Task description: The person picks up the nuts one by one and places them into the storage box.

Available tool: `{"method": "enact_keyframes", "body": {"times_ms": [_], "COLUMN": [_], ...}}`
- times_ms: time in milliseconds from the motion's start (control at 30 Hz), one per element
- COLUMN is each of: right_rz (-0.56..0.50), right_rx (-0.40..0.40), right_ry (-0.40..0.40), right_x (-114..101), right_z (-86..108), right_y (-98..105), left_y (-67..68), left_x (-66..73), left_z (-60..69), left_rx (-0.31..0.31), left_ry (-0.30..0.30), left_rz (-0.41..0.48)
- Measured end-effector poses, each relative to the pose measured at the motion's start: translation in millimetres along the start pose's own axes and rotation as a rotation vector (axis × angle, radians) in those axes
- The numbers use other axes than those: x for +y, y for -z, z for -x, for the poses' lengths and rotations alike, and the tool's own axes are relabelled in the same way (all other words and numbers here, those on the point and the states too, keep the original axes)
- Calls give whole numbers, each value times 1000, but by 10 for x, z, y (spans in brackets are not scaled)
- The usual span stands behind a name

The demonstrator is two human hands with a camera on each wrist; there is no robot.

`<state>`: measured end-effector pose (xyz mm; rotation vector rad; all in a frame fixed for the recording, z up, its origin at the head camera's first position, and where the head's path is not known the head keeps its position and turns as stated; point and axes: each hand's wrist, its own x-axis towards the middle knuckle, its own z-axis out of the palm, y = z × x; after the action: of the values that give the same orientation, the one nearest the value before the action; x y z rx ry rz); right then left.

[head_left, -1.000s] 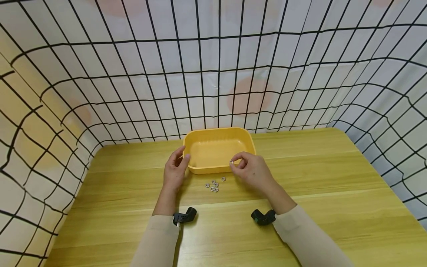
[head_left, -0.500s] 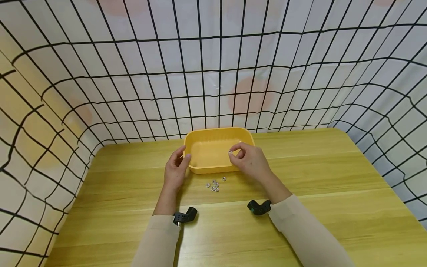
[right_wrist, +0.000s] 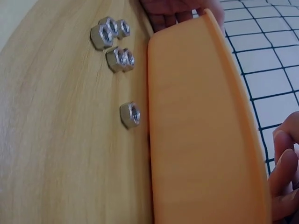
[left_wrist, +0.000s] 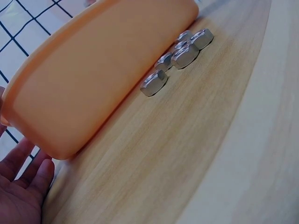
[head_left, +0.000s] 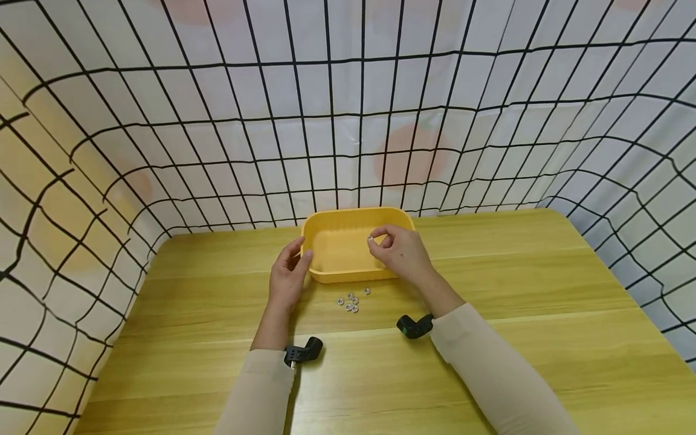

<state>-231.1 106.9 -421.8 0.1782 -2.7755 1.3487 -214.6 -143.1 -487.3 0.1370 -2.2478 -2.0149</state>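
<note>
A yellow plastic tray (head_left: 350, 277) stands near the back of the wooden table. At its left end is my left hand (head_left: 287, 279), its fingers loosely bent and beside the tray wall; the left wrist view shows the thumb close to the corner. Above the tray's right half, my right hand (head_left: 403, 252) pinches a small hex nut (head_left: 371, 238) between thumb and fingertips. In the right wrist view the right hand (right_wrist: 286, 170) appears past the tray rim, and the nut is hidden. Several silver hex nuts (head_left: 355, 300) lie on the table in front of the tray.
A white wall covering with a black wire grid (head_left: 359, 115) rises behind the tray and along both sides. The wooden table (head_left: 516, 284) extends left and right of the tray. Black wrist cameras (head_left: 414, 327) are strapped at both sleeves.
My right hand has carried the pinched nut from the tray's front rim up and back over its inside, slightly leftward. My left hand and the nuts on the table keep their places.
</note>
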Motion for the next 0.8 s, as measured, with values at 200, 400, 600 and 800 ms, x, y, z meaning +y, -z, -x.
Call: {"method": "enact_keyframes", "body": {"times_ms": [200, 400, 600, 800], "right_rz": [-8, -5, 0, 13], "right_rx": [12, 24, 41, 50], "right_ry": [-17, 1, -10, -3], "right_x": [47, 75, 78, 79], "right_z": [-29, -31, -26, -25], "right_y": [-6, -41, -54, -61], "left_y": [-7, 1, -2, -1], "left_x": [-1, -4, -15, -24], "left_z": [-6, -11, -14, -23], "left_rx": [1, 0, 0, 3], "left_ry": [-5, 4, 0, -1], "left_rz": [0, -5, -10, 12]}}
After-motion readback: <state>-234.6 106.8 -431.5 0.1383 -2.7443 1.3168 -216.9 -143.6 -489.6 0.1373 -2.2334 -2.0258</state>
